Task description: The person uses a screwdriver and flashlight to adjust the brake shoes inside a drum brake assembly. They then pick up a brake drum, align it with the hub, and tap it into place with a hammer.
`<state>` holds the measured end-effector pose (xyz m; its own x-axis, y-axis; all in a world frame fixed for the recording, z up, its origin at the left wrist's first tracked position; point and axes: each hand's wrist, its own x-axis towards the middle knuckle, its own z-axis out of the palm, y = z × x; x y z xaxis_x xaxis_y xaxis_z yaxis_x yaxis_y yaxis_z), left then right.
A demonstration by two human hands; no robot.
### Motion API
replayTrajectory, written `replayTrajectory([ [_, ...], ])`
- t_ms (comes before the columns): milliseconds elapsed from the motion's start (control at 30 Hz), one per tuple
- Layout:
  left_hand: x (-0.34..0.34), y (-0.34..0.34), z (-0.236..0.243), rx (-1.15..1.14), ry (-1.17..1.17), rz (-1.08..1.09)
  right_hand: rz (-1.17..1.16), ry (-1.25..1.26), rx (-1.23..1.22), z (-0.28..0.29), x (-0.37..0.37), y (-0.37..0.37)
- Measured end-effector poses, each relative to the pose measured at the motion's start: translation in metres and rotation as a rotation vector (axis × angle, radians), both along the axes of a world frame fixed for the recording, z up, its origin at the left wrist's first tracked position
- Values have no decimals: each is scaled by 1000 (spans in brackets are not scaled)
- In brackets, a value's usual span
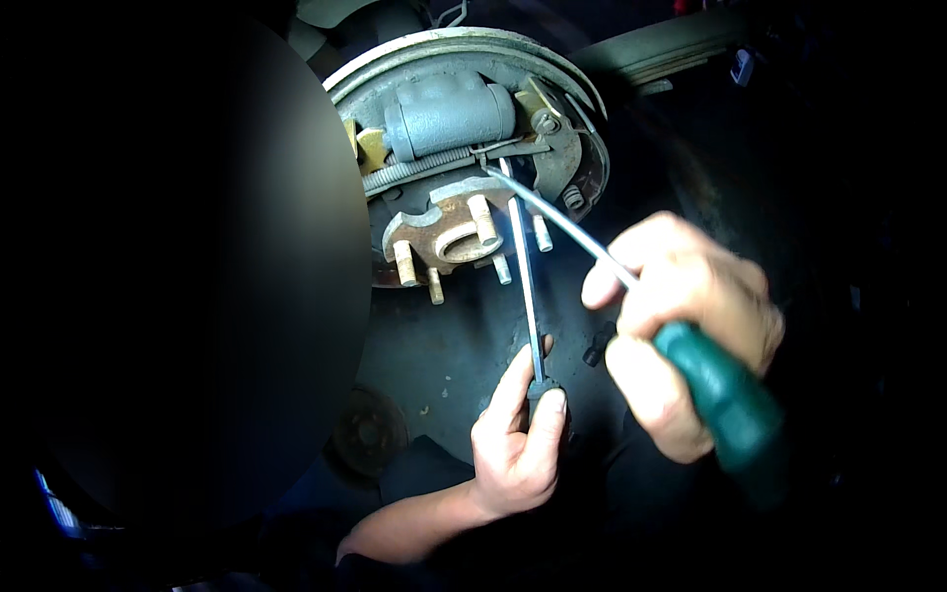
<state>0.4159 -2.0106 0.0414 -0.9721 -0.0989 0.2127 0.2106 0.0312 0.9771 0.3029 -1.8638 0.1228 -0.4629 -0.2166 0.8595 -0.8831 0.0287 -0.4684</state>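
My left hand (516, 456) is closed around the dark handle of a screwdriver, whose long steel shaft (525, 286) points up into a drum brake. In my right hand (681, 316) is a second screwdriver with a green handle (718, 390); its shaft slants up to the left. Both tips are close together at the right end of a coil spring (424, 172). Above the spring sits a grey wheel cylinder (454, 118). Just below is the rusty wheel hub (424, 237) with several studs. The exact contact of the tips is too small to tell.
A curved backing plate (464, 44) rims the brake from behind. On the floor lies a round rusty disc-shaped part (367, 432), and a small dark object (598, 343) is near my right hand. A large dark rounded shape (217, 276) blocks the left side.
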Motion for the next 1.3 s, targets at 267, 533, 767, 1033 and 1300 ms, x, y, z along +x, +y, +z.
replayTrajectory([
  [267,-1,8,0,18,-30,-3,46,42,-26,-11,-13,10],
  [533,-1,4,-3,-8,1,16,39,86,20,-7,-5,2],
  [767,-3,8,-6,57,51,8,32,162,122,-52,7,-4],
  [1033,0,3,-4,42,-21,16,33,44,40,-7,-3,0],
  [1300,-1,-1,-5,-13,15,10,26,69,51,-22,3,2],
])
